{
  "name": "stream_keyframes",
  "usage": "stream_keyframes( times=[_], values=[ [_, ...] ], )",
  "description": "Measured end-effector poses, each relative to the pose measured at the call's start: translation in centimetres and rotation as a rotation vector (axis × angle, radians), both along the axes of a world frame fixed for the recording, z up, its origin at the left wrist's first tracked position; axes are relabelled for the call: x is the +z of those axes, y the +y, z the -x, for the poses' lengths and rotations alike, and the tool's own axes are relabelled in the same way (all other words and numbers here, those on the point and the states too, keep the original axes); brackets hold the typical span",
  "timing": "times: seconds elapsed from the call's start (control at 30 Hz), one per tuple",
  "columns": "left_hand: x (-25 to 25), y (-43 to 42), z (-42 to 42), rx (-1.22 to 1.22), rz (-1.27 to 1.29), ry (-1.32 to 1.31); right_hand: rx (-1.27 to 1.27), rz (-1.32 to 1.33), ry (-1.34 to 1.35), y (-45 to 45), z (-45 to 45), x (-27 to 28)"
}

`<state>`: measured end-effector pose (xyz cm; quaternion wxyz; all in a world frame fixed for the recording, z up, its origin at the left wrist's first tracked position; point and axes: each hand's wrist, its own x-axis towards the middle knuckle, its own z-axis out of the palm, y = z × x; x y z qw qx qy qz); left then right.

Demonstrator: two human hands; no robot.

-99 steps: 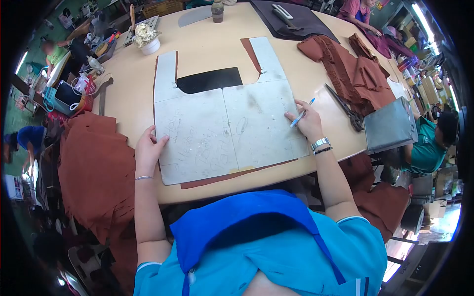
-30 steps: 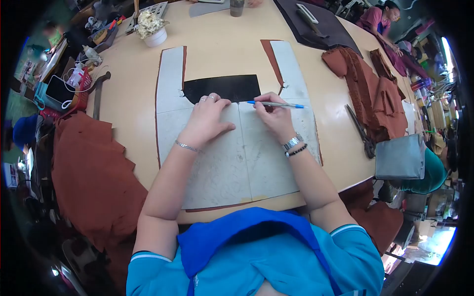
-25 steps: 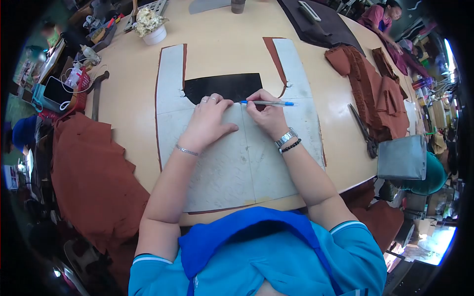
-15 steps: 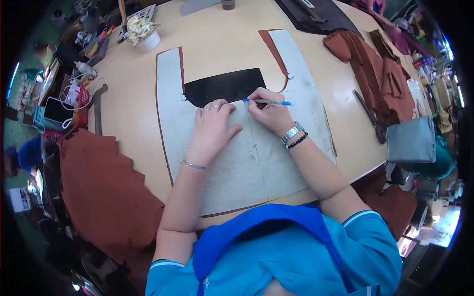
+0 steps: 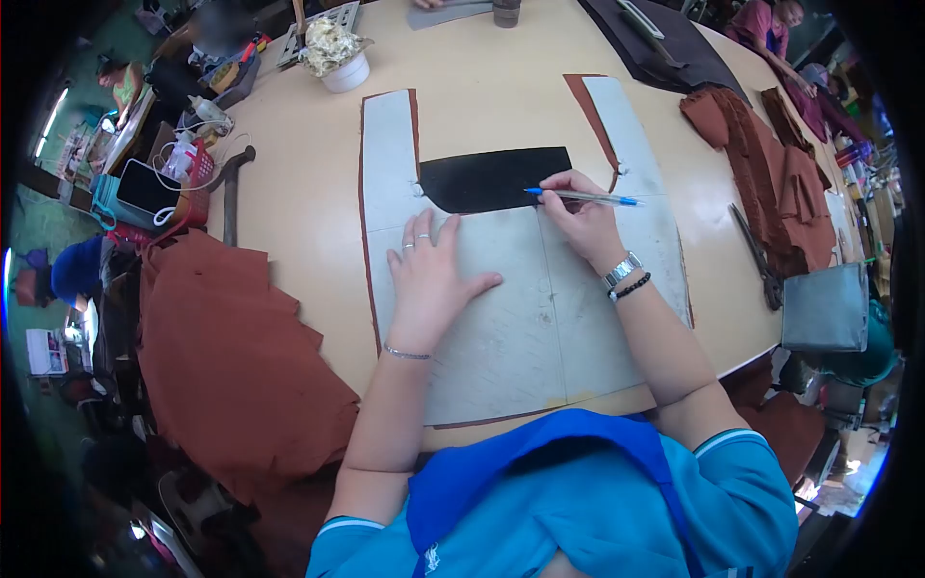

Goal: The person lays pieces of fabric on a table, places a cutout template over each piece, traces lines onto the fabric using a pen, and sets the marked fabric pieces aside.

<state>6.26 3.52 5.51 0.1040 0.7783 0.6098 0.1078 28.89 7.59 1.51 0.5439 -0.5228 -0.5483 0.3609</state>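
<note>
A pale grey U-shaped template [image 5: 501, 328] lies on reddish-brown material [image 5: 592, 120], whose edges show around it. My left hand [image 5: 434, 275] rests on the template with its fingers spread, left of the line drawn down its middle. Between the thumb and fingers of my right hand [image 5: 583, 217] is a blue-tipped pen [image 5: 612, 199]. The pen's tip is near the template's inner edge, where a black piece [image 5: 496, 178] lies in the cut-out.
Brown material hangs over the table's [image 5: 299, 193] left edge [image 5: 231, 356]. A hammer [image 5: 232, 197] and a white pot [image 5: 347, 73] stand out at left. Brown pieces [image 5: 761, 173], scissors [image 5: 756, 255] and a grey box [image 5: 825, 306] are at right. Other people are farther off.
Both hands have moved from the template's sides to its upper inner edge. Most recently my left hand has slid left and spread its fingers, and the view has shifted.
</note>
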Motion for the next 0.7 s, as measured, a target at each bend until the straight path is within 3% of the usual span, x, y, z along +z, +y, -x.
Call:
stream_keyframes(
  times=[0.33,0.53,0.7],
  values=[
    [0.2,0.3,0.1,-0.011,0.054,0.026,0.298,0.000,-0.121,5.3,9.7,0.3],
    [0.1,0.4,0.0,-0.007,0.082,0.024,0.314,-0.053,-0.324,5.5,10.0,-0.4],
    [0.2,0.1,-0.1,0.002,0.050,0.004,0.321,-0.074,-0.237,5.6,10.3,-0.7]
  ],
)
